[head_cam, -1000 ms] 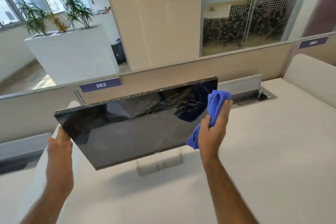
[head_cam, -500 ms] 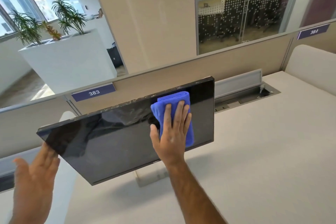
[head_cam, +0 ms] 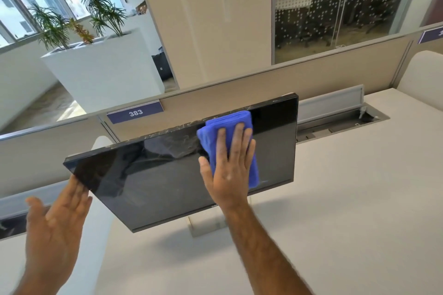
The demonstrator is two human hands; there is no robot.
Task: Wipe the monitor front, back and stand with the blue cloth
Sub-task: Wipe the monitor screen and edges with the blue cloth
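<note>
A black monitor (head_cam: 153, 175) stands tilted back on the white desk, its pale stand base (head_cam: 203, 225) showing under the lower edge. With straight fingers, my right hand (head_cam: 227, 165) presses a folded blue cloth (head_cam: 230, 124) flat against the upper right part of the screen. My left hand (head_cam: 57, 220) is held open with spread fingers by the monitor's left edge, fingertips near the lower left corner; whether they touch it is unclear. The monitor's back is hidden.
A beige partition (head_cam: 215, 100) with a "383" label (head_cam: 135, 112) runs behind the monitor. An open cable tray (head_cam: 340, 122) lies in the desk (head_cam: 347, 199) at the right. A white planter (head_cam: 100, 72) stands beyond the partition.
My right hand came from the monitor's right edge onto the screen and laid the cloth flat, then slid slightly right. My left hand left the monitor's left edge and opened beside it.
</note>
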